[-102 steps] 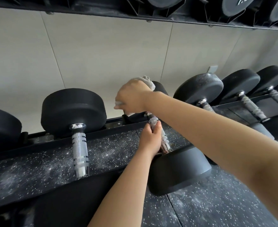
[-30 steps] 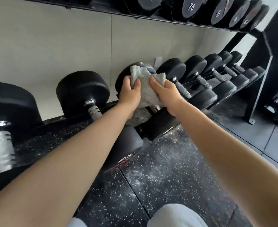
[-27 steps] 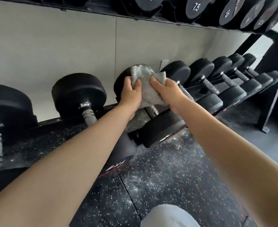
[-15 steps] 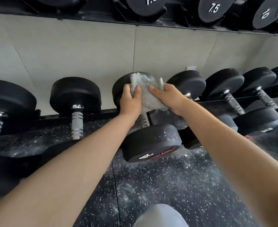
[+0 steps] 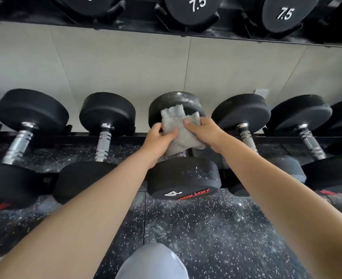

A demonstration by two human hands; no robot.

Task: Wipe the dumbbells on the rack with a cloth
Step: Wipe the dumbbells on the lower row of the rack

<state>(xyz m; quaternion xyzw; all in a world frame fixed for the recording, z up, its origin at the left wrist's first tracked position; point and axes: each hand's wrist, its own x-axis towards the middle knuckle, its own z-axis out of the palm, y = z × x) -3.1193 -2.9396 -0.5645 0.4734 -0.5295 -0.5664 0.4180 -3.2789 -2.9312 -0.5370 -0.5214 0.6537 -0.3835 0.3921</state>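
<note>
A grey cloth [image 5: 179, 129] is stretched between my left hand [image 5: 159, 138] and my right hand [image 5: 203, 131], both gripping it. The cloth hangs over the handle of a black dumbbell [image 5: 183, 178] in the middle of the lower rack row and hides that handle. The dumbbell's far head [image 5: 176, 101] rises just behind the cloth, speckled with white dust. Its near head faces me with red lettering on its end.
More black dumbbells with steel handles lie left [image 5: 103, 137] and right [image 5: 246, 135] on the rack rail [image 5: 65, 137]. An upper shelf holds heads marked 7.5 [image 5: 194, 7]. Speckled black rubber floor [image 5: 196, 228] lies below; my knee [image 5: 152, 260] shows at the bottom.
My right hand left the far dumbbell head and my left hand let go of the handle; both now hold the cloth. My view has swung left and centred on this dumbbell.
</note>
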